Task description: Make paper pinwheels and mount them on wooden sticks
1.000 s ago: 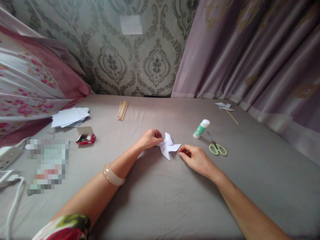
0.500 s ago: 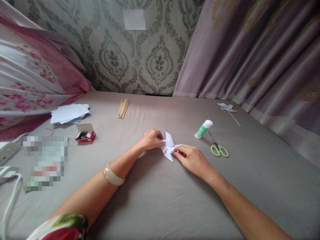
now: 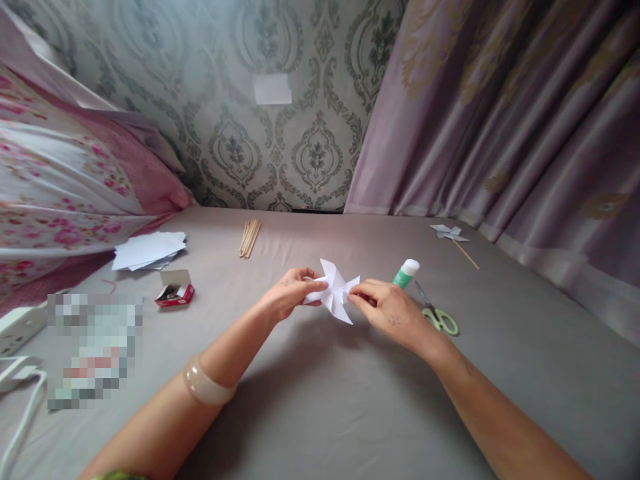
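Shaping the white folded-paper pinwheel (image 3: 337, 294) appears to be the step in hand. The workpiece is held over the middle of the grey cloth-covered table (image 3: 310, 393), well short of the far edge. Left hand (image 3: 289, 294): grip pinching the left blade, thumb on top. Right hand (image 3: 395, 316): grip pinching the right blade. The next move likely calls for light, even pressure to preserve the folds. Near the far right corner lies a second white paper pinwheel (image 3: 449, 233) with a thin wooden stick (image 3: 466, 255).
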A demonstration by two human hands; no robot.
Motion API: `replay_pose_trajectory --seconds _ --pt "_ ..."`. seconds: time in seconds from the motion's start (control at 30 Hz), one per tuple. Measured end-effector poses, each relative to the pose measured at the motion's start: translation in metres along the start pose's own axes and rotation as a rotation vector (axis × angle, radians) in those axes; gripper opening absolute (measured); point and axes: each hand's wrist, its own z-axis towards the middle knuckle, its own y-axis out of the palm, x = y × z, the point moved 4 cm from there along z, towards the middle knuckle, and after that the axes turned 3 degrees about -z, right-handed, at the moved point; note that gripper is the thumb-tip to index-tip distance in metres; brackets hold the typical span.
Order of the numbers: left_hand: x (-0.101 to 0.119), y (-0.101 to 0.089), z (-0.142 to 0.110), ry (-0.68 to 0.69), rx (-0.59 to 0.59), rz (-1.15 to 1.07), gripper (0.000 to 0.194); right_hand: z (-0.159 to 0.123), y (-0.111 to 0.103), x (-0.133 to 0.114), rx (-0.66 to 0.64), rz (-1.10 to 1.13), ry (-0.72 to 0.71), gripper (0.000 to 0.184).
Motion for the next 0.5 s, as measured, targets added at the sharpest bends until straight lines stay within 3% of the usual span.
replay_pose_trajectory --seconds 0.17,0.33,0.5 --pt "0.002 -0.003 -0.016 -0.051 0.053 -0.183 0.037 0.019 -0.013 -0.017 -0.079 -0.12 -0.077 0.02" --pt "-0.008 -0.01 -0.028 -0.047 0.119 -0.318 0.033 0.031 -0.006 -0.032 -0.189 -0.233 -0.133 0.021" --pt "-0.016 -0.016 -0.031 -0.027 0.134 -0.372 0.03 0.038 0.002 -0.044 -0.22 -0.304 -0.142 0.021"
